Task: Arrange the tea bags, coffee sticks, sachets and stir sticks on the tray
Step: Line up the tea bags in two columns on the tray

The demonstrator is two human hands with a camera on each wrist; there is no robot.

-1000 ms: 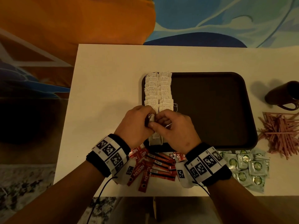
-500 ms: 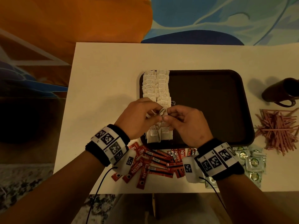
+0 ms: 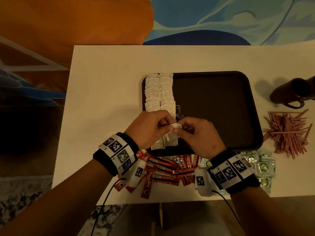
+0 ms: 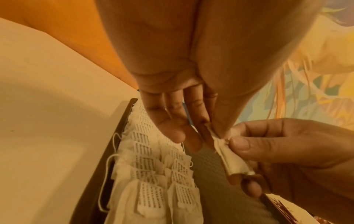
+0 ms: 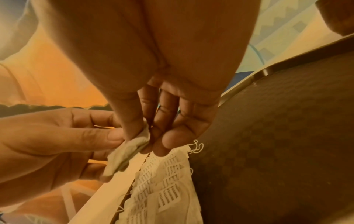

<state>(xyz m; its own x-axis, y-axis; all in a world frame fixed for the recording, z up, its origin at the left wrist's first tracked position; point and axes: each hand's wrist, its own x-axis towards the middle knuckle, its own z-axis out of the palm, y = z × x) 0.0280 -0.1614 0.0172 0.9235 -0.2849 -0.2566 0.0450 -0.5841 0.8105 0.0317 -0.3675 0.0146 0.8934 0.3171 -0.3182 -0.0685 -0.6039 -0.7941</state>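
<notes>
A dark brown tray lies on the white table, with two columns of white tea bags along its left side. Both hands meet over the tray's near left part and pinch one white tea bag between them. My left hand holds its upper end between thumb and finger; my right hand pinches the same bag from the right. A few more tea bags lie under the hands. Red coffee sticks, green sachets and pink stir sticks lie on the table.
A dark mug lies on its side at the table's right edge, behind the stir sticks. The coffee sticks and sachets sit between the tray and the table's near edge. The tray's right two thirds hold nothing. A patterned rug surrounds the table.
Both hands have lifted slightly and moved apart, with the tea bag now stretched between them; the right hand has shifted a little to the right.
</notes>
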